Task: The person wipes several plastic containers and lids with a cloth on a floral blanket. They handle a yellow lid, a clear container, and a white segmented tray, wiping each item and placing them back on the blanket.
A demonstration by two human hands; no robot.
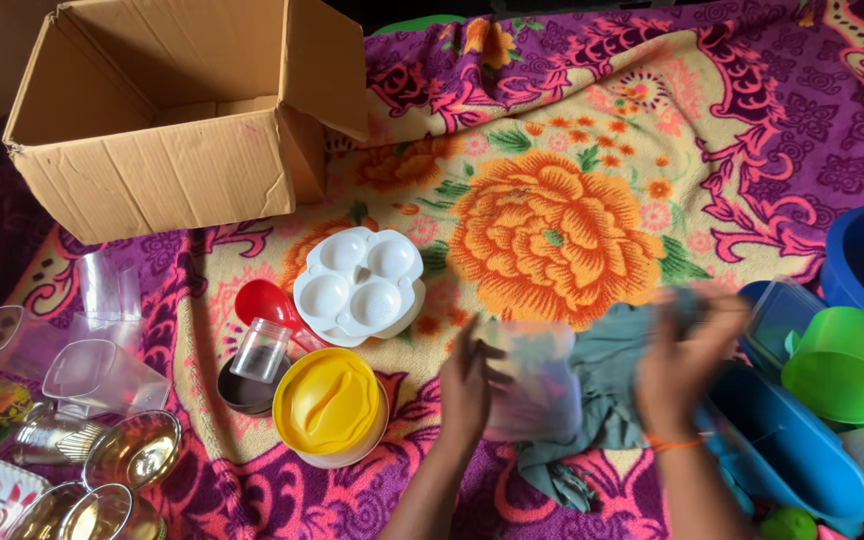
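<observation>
Honestly, the blur made this moment hard for me to read. I took the white moulded tray [360, 284] with its four round hollows as my landmark. Below and to the right of it, the left hand [467, 385] had its fingers wrapped loosely round the side of a clear plastic container [532, 385], held just above the flowered blanket [572, 140]. Further right of the tray, the right hand [682, 360] was bunched into a grey-green cloth [607, 400] that pressed against the container; it was smeared by motion, so I could not tell how tightly those fingers had closed.

Directly below the tray sat a yellow-lidded tub [332, 405], with a small clear cup [260, 348] and a red spoon [264, 300] to the tray's lower left. Above and left stood an open cardboard box [182, 120]. Far to the right were blue bins [802, 450] and a green cup [837, 362].

I judged the risks as these: the container looked smooth, and a one-sided hold could let it slip or twist while the cloth rubbed hard. A wide sweep of the right elbow could also knock the green cup.
</observation>
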